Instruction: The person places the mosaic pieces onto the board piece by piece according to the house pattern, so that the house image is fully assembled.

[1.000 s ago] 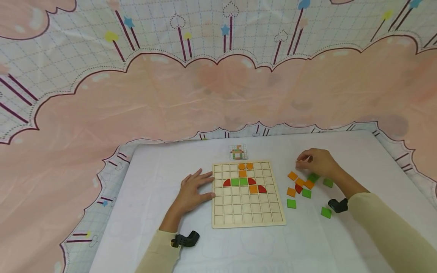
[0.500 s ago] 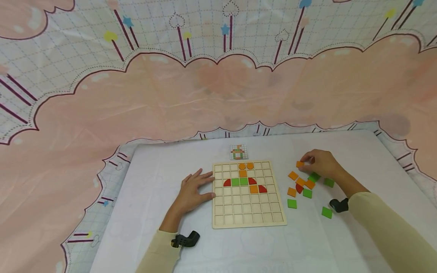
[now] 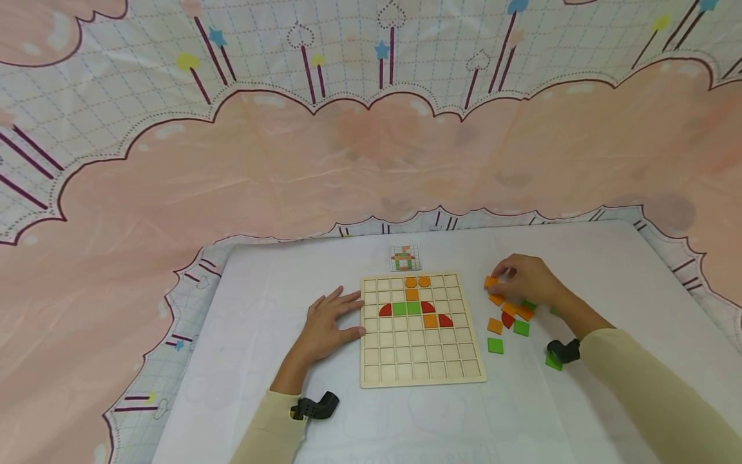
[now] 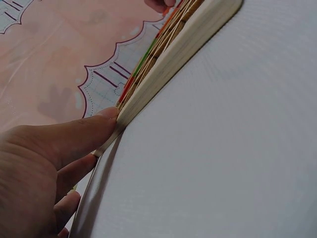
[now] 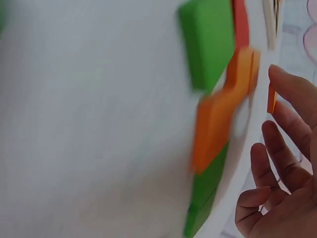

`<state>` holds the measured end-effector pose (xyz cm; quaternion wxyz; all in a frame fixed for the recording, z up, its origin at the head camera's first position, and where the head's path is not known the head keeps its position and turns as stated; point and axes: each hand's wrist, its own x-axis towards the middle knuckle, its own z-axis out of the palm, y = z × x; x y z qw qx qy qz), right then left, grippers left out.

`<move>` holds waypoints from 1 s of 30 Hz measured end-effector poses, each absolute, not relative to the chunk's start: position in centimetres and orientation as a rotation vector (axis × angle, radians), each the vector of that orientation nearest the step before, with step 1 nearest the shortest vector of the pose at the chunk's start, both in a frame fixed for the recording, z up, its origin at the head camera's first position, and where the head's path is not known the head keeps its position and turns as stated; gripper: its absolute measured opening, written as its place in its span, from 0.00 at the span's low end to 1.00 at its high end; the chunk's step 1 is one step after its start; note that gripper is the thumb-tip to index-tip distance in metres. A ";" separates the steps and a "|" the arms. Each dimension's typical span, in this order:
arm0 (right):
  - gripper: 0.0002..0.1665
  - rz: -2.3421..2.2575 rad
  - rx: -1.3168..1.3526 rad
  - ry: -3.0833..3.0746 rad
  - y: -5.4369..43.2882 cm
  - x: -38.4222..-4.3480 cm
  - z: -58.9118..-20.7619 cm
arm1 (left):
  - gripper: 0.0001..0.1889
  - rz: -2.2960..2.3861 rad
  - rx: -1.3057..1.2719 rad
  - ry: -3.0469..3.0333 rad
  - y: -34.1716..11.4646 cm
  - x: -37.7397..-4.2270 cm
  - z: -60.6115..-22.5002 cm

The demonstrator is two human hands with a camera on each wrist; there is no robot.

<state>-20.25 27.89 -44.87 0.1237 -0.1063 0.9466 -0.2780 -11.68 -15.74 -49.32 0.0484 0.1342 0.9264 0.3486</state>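
Observation:
A wooden grid board (image 3: pixel 394 356) lies flat on the table, with orange, green and red tiles set in some cells of its upper half. My left hand (image 3: pixel 330 327) touches the board's left edge, fingers spread and fairly straight; in the left wrist view the thumb (image 4: pixel 84 136) rests against that edge. To the right of the board, my right hand (image 3: pixel 526 278) pinches an orange square tile (image 3: pixel 490 281) between thumb and fingers. The right wrist view shows this orange tile (image 5: pixel 272 99) held at the fingertips, apart from the loose ones.
Loose tiles lie right of the board: orange squares (image 3: pixel 494 326), a red quarter-circle (image 3: pixel 507 319) and several green squares (image 3: pixel 495 346). Some are partly hidden under the right hand and wrist camera. A small pattern card (image 3: pixel 404 258) lies behind the board.
My right hand has picked up the orange square tile and moved left with it, toward the board. The left hand and the board have stayed in place.

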 end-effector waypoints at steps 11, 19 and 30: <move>0.19 -0.873 -0.502 2.705 22.1 -19.4 -45.2 | 0.31 1.058 0.401 2.828 -15.7 -11.7 -49.3; 0.14 -0.908 -0.674 2.651 18.1 -18.5 -45.4 | 0.31 1.056 0.408 2.831 -15.7 -11.6 -49.2; 0.13 -0.923 -0.818 2.552 14.8 -17.0 -45.9 | 0.31 1.059 0.409 2.819 -15.8 -11.8 -49.4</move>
